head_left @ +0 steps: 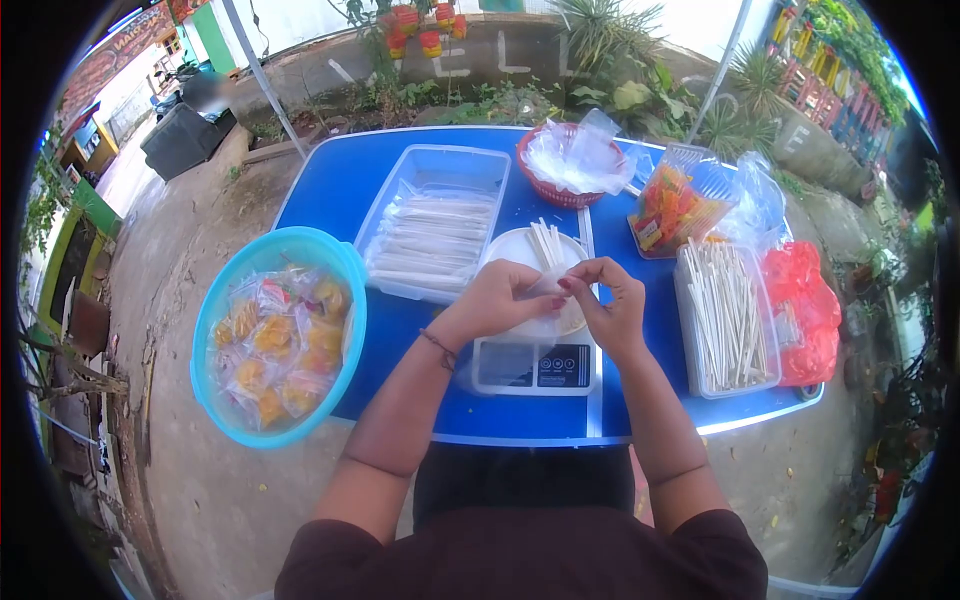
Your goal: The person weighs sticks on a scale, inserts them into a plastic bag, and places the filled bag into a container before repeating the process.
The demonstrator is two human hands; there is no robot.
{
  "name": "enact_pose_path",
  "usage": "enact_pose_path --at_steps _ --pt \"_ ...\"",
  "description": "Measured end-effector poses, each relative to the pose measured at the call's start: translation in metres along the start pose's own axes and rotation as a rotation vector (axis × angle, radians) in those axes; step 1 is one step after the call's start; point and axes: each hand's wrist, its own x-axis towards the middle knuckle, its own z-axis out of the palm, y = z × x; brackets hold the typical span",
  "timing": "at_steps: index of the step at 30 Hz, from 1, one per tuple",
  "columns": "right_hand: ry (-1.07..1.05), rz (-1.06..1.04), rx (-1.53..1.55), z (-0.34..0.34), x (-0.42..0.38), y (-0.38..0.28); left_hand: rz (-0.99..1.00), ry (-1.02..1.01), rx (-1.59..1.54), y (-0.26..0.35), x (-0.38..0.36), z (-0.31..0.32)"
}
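Observation:
Over a white kitchen scale (505,375) with a round pan (512,246), both my hands pinch a clear plastic bag. My left hand (498,297) grips the bag (541,328) from the left side. Thumb and fingertips of my right hand (612,303) are closed on its other side, near the top. Pale thin sticks (545,242) rise from between my hands, apparently in the bag; their lower ends are hidden. Left of the scale, a clear tub (478,165) holds bagged bundles of sticks (430,235). To the right, another box (752,384) is full of loose sticks (722,310).
A turquoise basin (207,375) with bagged yellow-orange food (272,335) stands at the table's left. Behind the scale sits a red basket (563,193) of plastic bags (575,158). A pack of orange pieces (670,205) and a red plastic bag (808,320) lie on the right.

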Motion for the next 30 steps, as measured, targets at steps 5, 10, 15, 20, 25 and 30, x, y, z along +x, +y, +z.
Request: enact_pose_path --at_steps 5,10,15,20,25,30 --pt "0.158 -0.442 -0.311 -0.001 0.008 0.0 -0.058 0.063 0.103 -0.011 0.004 -0.002" --pt "0.09 -0.382 -0.162 -0.001 0.005 -0.002 -0.073 0.21 0.263 -0.004 0.006 -0.003" --pt "-0.195 -0.201 -0.01 -0.011 0.008 -0.001 -0.075 0.157 0.22 -0.001 0.004 -0.004" --pt "-0.319 -0.253 -0.089 -0.023 0.011 0.017 -0.058 0.055 0.292 0.002 0.003 -0.003" --pt "0.059 -0.147 0.014 -0.005 0.008 0.015 -0.144 0.024 0.228 -0.001 0.003 -0.003" --pt "0.053 -0.208 -0.644 -0.007 0.007 0.018 -0.158 0.176 0.111 -0.011 0.006 -0.003"
